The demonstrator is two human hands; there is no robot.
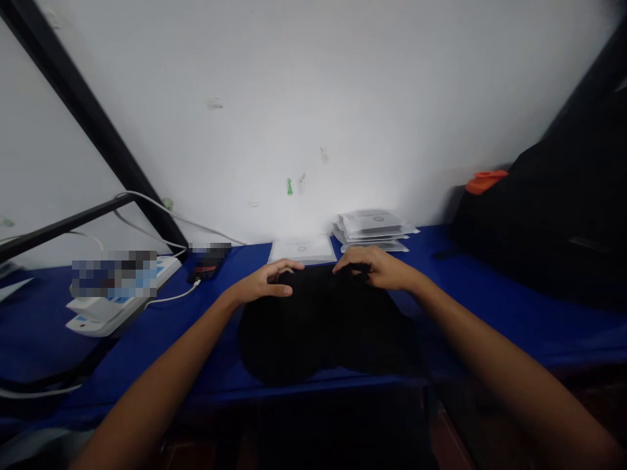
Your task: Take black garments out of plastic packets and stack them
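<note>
A piece of black cloth (318, 326), perhaps a garment, lies spread on the blue tabletop in front of me. Its dark folds make the exact kind hard to tell. My left hand (267, 281) rests at the cloth's upper left edge, thumb and fingers apart. At the upper right edge, my right hand (375, 266) pinches a bit of the cloth between bent fingers and thumb. Just behind the cloth is a flat white packet (301, 248). A stack of similar packets (375, 225) sits behind my right hand.
A large black bag (548, 222) with an orange item (484, 181) fills the right side. To the left are a white power strip (112, 307), a dark phone (208, 264) on a white cable and a black metal frame (93, 124). A white wall (313, 98) stands behind.
</note>
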